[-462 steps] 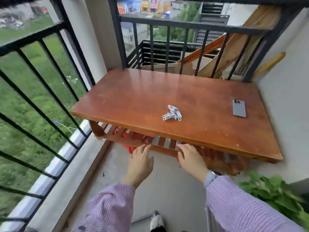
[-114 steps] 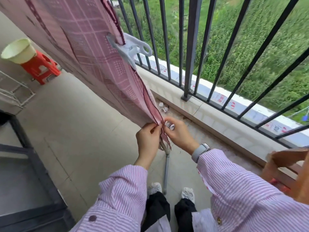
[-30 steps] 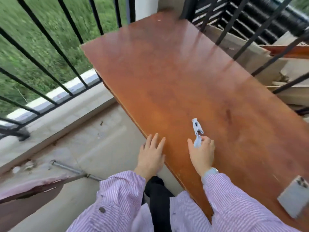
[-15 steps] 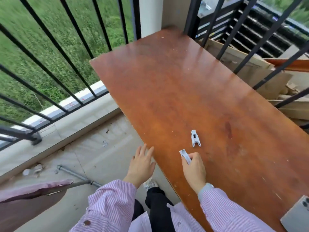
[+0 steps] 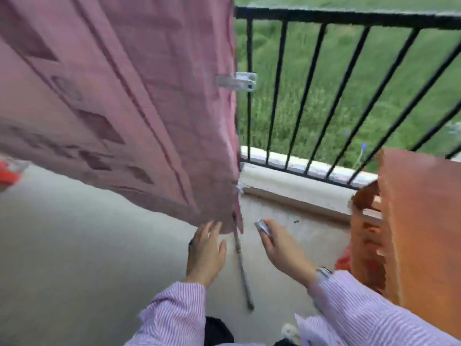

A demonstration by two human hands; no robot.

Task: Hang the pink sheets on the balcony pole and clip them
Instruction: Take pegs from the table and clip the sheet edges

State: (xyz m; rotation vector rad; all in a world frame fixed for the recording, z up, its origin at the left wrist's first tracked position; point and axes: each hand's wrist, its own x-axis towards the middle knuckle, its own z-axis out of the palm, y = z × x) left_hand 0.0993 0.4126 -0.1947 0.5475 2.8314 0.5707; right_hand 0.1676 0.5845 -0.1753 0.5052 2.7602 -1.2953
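The pink patterned sheet (image 5: 119, 103) hangs across the upper left, its lower corner reaching down near my hands. A white clip (image 5: 237, 82) is fastened on its right edge at mid height. My left hand (image 5: 207, 250) is open, fingers spread, just below the sheet's bottom corner, not gripping it. My right hand (image 5: 277, 243) holds a small white clip (image 5: 262, 226) between thumb and fingers, a little right of that corner. The pole that the sheet hangs from is out of view.
A black balcony railing (image 5: 324, 96) with a low concrete kerb runs behind. A thin metal rod (image 5: 243, 268) lies on the grey floor between my hands. The brown wooden table (image 5: 424, 233) stands at the right. A red object (image 5: 7, 173) sits at the far left.
I have turned from the table to the hanging sheet. My right hand carried one clip away from the tabletop and now holds it near the sheet's lower corner; my left hand reaches there too.
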